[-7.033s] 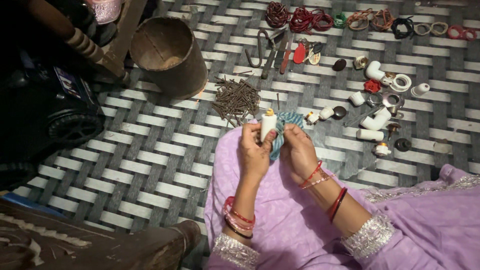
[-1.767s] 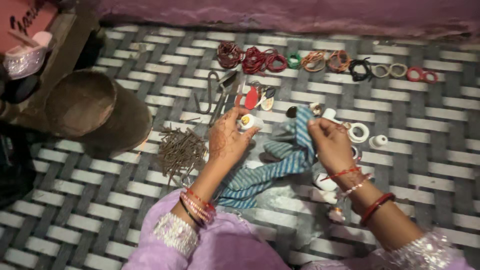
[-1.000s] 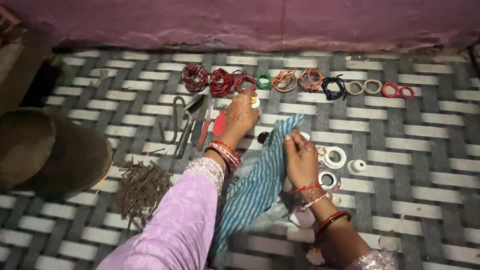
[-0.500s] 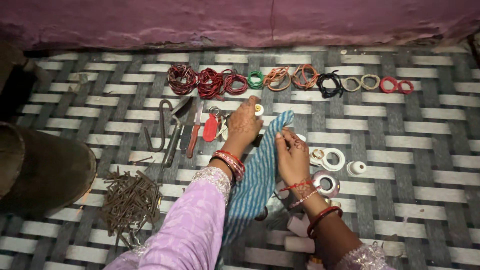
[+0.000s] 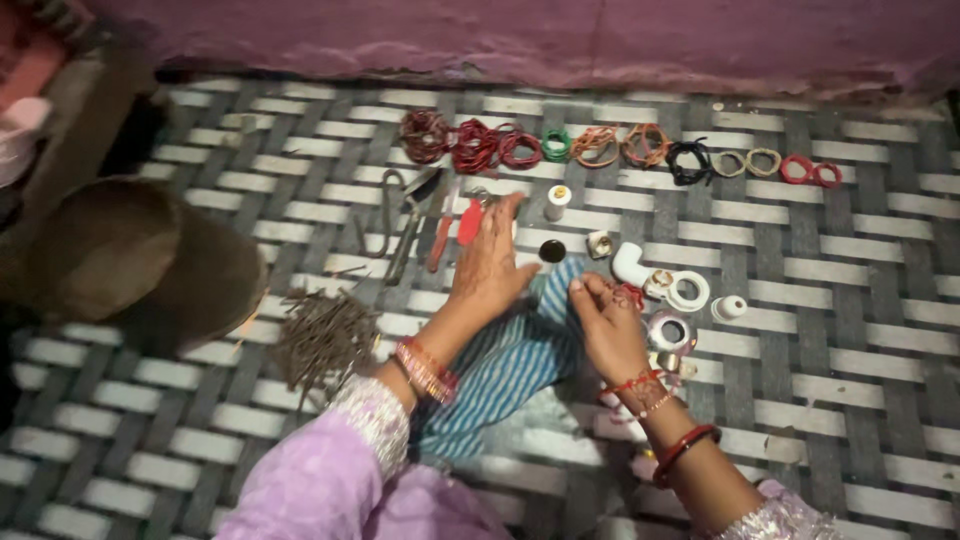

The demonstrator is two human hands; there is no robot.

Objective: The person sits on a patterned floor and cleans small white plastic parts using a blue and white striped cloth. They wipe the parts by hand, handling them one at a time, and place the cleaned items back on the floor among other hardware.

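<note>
My left hand (image 5: 490, 262) is stretched forward, fingers spread, resting flat on the woven mat beside a red-handled tool (image 5: 468, 222). It holds nothing. A small white cylinder with a yellow top (image 5: 557, 201) stands upright just beyond its fingertips. My right hand (image 5: 607, 322) has its fingers curled on the top edge of a blue striped cloth (image 5: 510, 365) that lies between both arms. White pipe fittings and tape rolls (image 5: 672, 288) lie right of that hand.
A row of coloured wire coils and rings (image 5: 600, 148) runs along the far side by a purple wall. Metal pliers and tools (image 5: 405, 225) lie left of my left hand. A pile of nails (image 5: 322, 335) and a round metal pan (image 5: 130, 262) sit at left.
My left hand set the white cylinder down upright on the mat and drew back, now empty. The right hand stayed on the striped cloth. The camera view shifted.
</note>
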